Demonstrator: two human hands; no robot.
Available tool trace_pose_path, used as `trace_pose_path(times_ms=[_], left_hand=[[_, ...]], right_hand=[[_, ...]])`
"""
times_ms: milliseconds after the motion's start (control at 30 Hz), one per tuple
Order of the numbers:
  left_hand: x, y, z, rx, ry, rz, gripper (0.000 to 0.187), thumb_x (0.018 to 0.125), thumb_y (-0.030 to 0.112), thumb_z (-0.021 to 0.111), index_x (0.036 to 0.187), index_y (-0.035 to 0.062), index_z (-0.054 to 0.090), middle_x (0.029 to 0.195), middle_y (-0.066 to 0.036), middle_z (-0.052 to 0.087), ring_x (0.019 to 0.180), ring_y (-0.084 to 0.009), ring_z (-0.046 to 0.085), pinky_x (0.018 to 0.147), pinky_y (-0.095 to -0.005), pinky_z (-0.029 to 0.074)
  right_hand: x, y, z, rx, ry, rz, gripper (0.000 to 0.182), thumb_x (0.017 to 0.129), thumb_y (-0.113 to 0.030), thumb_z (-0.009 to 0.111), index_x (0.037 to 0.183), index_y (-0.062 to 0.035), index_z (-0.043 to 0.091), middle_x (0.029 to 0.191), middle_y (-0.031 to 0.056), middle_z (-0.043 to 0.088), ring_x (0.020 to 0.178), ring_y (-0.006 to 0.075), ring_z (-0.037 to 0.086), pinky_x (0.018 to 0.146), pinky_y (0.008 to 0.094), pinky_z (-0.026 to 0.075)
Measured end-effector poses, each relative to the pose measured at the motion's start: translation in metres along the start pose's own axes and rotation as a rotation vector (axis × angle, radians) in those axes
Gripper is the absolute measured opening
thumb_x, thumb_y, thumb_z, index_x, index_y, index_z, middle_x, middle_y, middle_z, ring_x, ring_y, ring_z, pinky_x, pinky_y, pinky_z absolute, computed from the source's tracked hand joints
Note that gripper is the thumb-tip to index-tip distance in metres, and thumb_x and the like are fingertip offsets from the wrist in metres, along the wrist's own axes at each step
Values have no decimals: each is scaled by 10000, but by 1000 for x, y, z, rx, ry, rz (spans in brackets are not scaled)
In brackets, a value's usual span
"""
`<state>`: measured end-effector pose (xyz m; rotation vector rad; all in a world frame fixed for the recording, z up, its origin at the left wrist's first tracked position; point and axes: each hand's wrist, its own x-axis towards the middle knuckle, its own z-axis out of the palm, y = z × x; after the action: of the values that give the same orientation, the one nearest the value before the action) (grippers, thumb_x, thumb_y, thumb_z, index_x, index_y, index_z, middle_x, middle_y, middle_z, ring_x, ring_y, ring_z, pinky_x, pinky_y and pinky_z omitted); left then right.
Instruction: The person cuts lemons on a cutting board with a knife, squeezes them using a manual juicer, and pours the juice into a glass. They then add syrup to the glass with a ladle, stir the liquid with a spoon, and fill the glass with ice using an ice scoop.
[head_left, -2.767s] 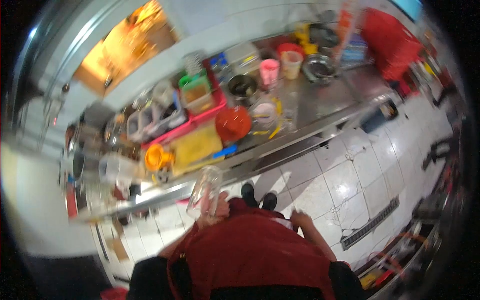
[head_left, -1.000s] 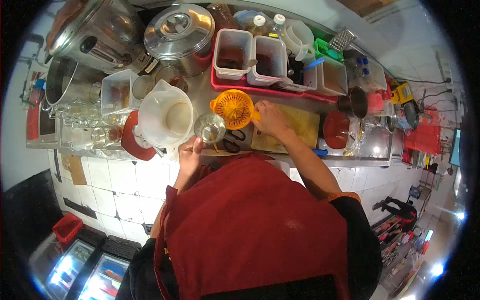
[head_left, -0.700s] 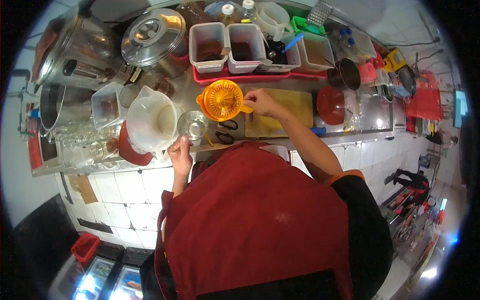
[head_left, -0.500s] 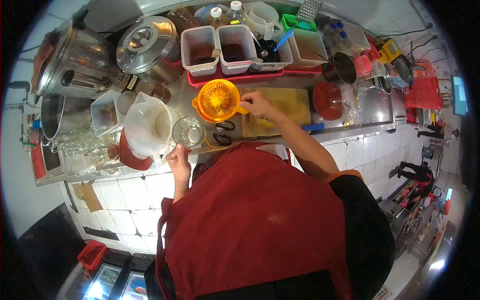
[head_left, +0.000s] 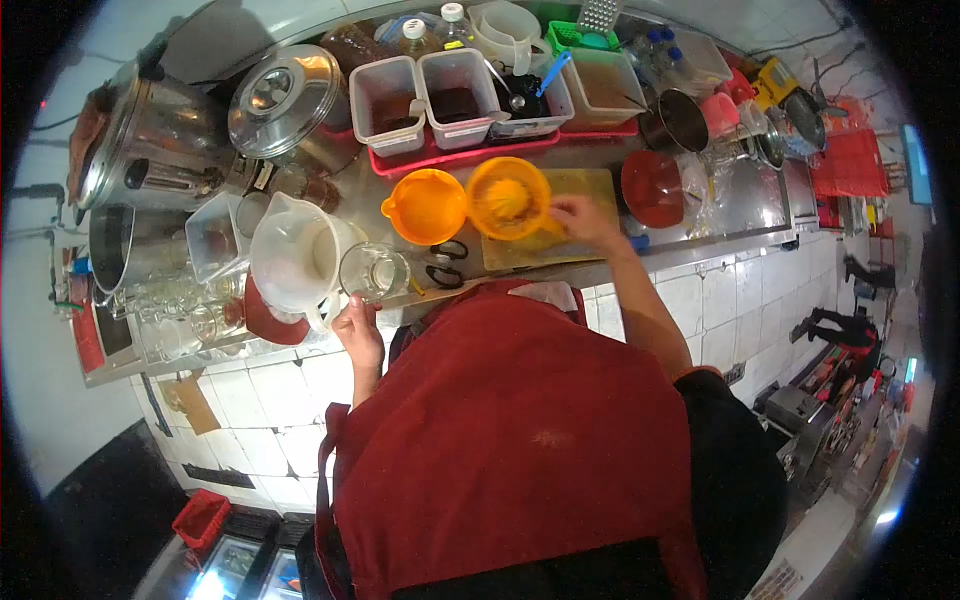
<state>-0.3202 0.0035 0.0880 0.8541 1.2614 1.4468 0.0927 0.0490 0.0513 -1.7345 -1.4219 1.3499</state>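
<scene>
Item count, by kind:

- Hands: two, comprising one left hand (head_left: 360, 330) and one right hand (head_left: 583, 222).
- Orange juicer parts: two, comprising one ribbed reamer (head_left: 510, 199) and one spouted bowl (head_left: 427, 207).
- Handled glass mug (head_left: 374, 273) in hand: one. Quantity in the glassware cluster (head_left: 185, 305): several; exact number cannot be determined.
- White plastic jugs: two, comprising one front jug (head_left: 290, 250) and one rear jug (head_left: 500, 30).
- Rectangular tubs (head_left: 388, 92) in the row: four.
- White-capped bottles (head_left: 414, 38): two.
- Cutting board (head_left: 590, 205): one.
- Scissors (head_left: 446, 275): one pair.
- Lidded metal pot (head_left: 283, 100): one.
- Grater (head_left: 600, 15): one.
- Green basket (head_left: 565, 38): one.
</scene>
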Motion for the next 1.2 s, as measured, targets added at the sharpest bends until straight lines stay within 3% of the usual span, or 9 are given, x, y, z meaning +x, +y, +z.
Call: trace_pose_path(times_ms=[67, 200, 267, 333, 433, 600, 667, 967, 1200], left_hand=[[0, -1, -3, 104, -18, -54, 500, 990, 295, 524, 555, 77, 409, 561, 22, 385, 550, -76, 345, 635, -297, 463], [5, 3, 1, 118, -27, -66, 514, 992, 294, 518, 545, 69, 401, 547, 24, 379, 546, -78, 340, 634, -287, 445], [6, 4, 2, 139, -28, -42, 513, 993, 296, 517, 548, 60, 421, 547, 24, 381, 545, -76, 339, 617, -281, 427], [6, 7, 4, 163, -29, -16, 514, 994, 299, 515, 550, 51, 440, 547, 24, 382, 545, -74, 338, 599, -275, 408], [5, 12, 8, 267, -23, 11, 509, 995, 305, 511, 571, 25, 490, 547, 26, 391, 542, -69, 332, 566, -266, 357], [4, 13, 10, 284, -11, -26, 493, 993, 302, 510, 611, -9, 536, 554, 7, 451, 551, -77, 369, 552, -264, 335], [6, 8, 6, 334, -11, 19, 480, 990, 297, 515, 622, -11, 542, 561, -4, 471, 561, -84, 394, 558, -266, 346], [9, 0, 7, 395, 5, 25, 502, 964, 359, 549, 632, -16, 573, 580, -34, 531, 579, -102, 445, 561, -279, 364], [27, 12, 35, 424, -54, 57, 491, 952, 368, 569, 633, -5, 569, 581, -35, 521, 564, -110, 426, 552, -289, 357]], right_hand=[[-14, 14, -31, -128, 15, 119, 236, 903, -206, 598, 982, 7, 664, 760, 52, 652, 703, 118, 562, 650, 294, 469], [-7, 52, -48, -170, -20, 10, 196, 894, -190, 604, 933, -5, 654, 751, 20, 624, 634, 148, 578, 596, 304, 477], [3, 24, -36, -787, 114, 271, 275, 840, -230, 644, 1007, -12, 645, 884, 107, 653, 791, 278, 631, 721, 389, 506], [-9, -42, 2, -964, 515, 29, 389, 799, -266, 663, 1100, -25, 613, 1071, 182, 610, 1011, 374, 574, 870, 453, 467], [22, -84, 58, -659, 303, -331, 423, 823, -285, 643, 1152, -27, 577, 1164, 192, 561, 1118, 380, 518, 934, 463, 431], [64, -72, 120, -888, 184, -304, 403, 871, -338, 564, 1116, -18, 576, 1190, 213, 571, 1126, 390, 528, 940, 486, 418], [71, -70, 121, -647, 28, -50, 378, 887, -332, 502, 1077, -14, 575, 1111, 248, 603, 1068, 400, 566, 927, 502, 419], [57, -93, 81, -477, 102, -261, 287, 840, -268, 513, 827, 13, 572, 788, 240, 627, 799, 422, 617, 711, 503, 469], [14, -181, 7, -572, 155, -349, 255, 796, -235, 543, 749, 15, 546, 741, 234, 607, 736, 414, 609, 672, 500, 463]])
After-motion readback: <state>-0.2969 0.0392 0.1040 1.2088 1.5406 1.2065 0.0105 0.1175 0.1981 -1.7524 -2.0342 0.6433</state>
